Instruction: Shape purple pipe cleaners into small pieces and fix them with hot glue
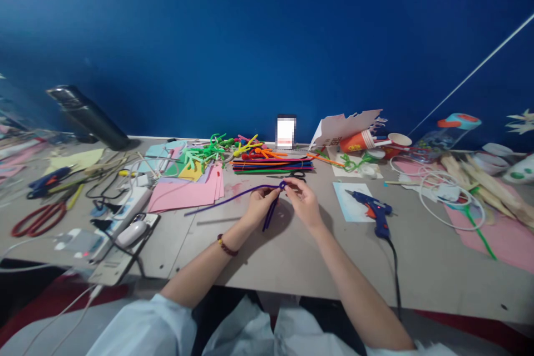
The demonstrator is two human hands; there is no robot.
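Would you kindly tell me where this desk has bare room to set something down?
The grey tabletop is bare between the black cable of the blue glue gun and the pink paper at right, and between the right forearm and that cable. Left is crowded around the white power strip, and the back around the multicoloured fuzzy stems.

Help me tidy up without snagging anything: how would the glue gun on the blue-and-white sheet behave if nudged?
The glue gun lies on its side, so it probably won't roll. Its black cord runs over the table's near edge and could swing it round. The thin sheet beneath may slide along with it.
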